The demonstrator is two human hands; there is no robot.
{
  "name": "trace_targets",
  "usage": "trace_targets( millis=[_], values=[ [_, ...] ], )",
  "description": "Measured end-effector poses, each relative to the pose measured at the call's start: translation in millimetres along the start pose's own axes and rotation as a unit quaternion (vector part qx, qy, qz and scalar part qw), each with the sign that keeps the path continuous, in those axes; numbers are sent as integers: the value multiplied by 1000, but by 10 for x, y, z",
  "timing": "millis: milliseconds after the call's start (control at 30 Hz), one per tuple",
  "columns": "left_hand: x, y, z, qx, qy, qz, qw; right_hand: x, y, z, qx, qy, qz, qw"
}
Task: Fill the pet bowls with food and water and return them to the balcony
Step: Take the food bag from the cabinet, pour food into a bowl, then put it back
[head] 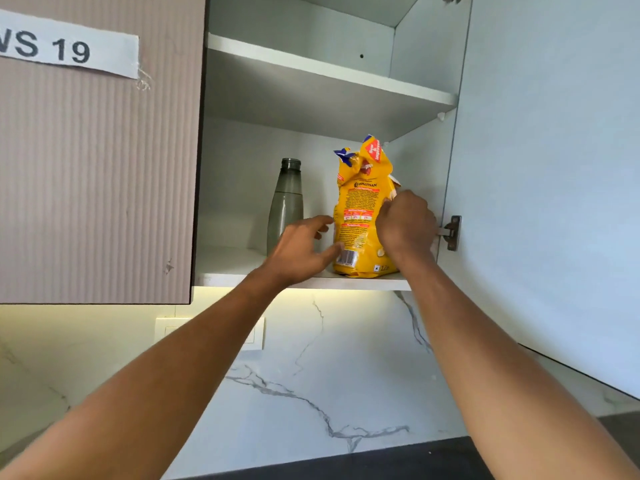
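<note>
1. The yellow pet food bag (362,216) is standing upright at the front edge of the lower cupboard shelf (228,268), right of centre in the frame.
2. The right hand (405,225) is curling around the bag's right side, fingers clenched into the packaging. The left hand (303,249) is lying loose and spread, its fingertips touching the bag's lower left near the barcode; it is not gripping anything.
3. The bag's crumpled top looks to be only loosely closed, so tipping it while lifting down could be spilling kibble; that is a judgement.
4. A grey bottle (285,206) is standing just beside the bag on the left, behind the left hand. A sideways sweep could be knocking it over.
5. The open cupboard door (554,168) is hanging at the right of the frame, its hinge (452,233) just behind the right wrist, risking a bump.
6. A shut ribbed door (100,168) with a paper label (69,46) is filling the upper left.
7. Below, a white marble-patterned backsplash (329,358) with a wall switch (256,332) is glowing under a light strip, and a dark counter edge (381,462) is showing at the bottom.
8. No pet bowls are in view.
</note>
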State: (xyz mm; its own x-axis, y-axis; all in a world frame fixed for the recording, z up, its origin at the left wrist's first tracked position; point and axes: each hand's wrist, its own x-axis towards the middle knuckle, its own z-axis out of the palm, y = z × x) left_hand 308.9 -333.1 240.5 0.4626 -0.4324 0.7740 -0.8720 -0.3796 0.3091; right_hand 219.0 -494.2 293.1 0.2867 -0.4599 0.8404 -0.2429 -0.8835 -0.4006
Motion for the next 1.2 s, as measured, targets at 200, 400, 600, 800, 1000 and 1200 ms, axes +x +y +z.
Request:
trace_targets(
  millis=[200,400,600,800,1000,1200],
  values=[
    [-26,419,207,-301,-62,-136,942,-276,-69,-294,16,57,-29,998],
    [-84,665,431,-254,20,-199,946,-221,89,-400,73,20,35,997],
    [-215,908,695,-145,90,-186,968,-145,30,-474,261,-134,128,947],
    [-359,797,675,-200,86,-108,970,-227,22,-286,201,-86,136,966],
    [-532,688,532,-284,82,-79,952,-231,156,-223,210,-35,118,970],
    [-715,623,473,-447,156,-205,857,-501,418,-385,388,30,76,918]
  ],
)
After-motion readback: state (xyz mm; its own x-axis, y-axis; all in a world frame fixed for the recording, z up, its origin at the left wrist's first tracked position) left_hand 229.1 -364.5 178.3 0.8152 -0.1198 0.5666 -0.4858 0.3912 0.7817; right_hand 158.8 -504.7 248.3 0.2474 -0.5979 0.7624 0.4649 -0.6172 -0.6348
